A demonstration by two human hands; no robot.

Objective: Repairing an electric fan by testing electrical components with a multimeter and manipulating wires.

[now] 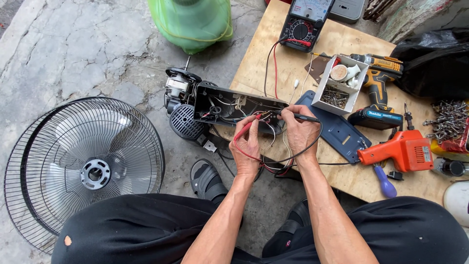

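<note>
Both hands [273,137] over fan housing [234,105] overhanging board edge [239,73].

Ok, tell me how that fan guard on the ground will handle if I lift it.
The fan guard is probably light for its size, being thin open wire. It may flex a little. Its round rim could roll if stood on edge.

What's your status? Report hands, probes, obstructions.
Left hand holds red probe, right hand holds black probe. Both tips in the open fan housing wiring. Loose wires around the wrists.
</note>
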